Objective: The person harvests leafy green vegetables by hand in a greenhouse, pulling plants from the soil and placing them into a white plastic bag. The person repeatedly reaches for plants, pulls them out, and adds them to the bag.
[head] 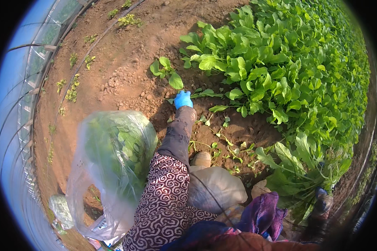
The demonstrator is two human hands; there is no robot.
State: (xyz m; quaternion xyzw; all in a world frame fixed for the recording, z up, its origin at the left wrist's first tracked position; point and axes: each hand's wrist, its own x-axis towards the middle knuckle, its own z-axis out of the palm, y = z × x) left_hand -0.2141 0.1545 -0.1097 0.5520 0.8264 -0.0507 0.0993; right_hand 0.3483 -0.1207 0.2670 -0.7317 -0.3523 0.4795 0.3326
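Note:
My left hand [183, 99], in a light blue glove, is low at the soil with its fingers curled on the stems of a leafy green plant [176, 81]. More leaves on long stems [207, 93] lie just right of it. At the lower right, my right hand [321, 192], partly hidden and in a dark, soiled glove, is closed around a large bunch of leafy greens [289, 175]. A clear plastic bag [119, 150] filled with green leaves stands left of my left forearm.
A dense bed of leafy greens [286, 56] covers the right side. Uprooted small plants [232, 147] lie on the brown soil near my shoe [201, 159]. A thin hose [91, 47] runs along the left, beside the plastic greenhouse wall [15, 103]. Another filled bag [61, 210] sits lower left.

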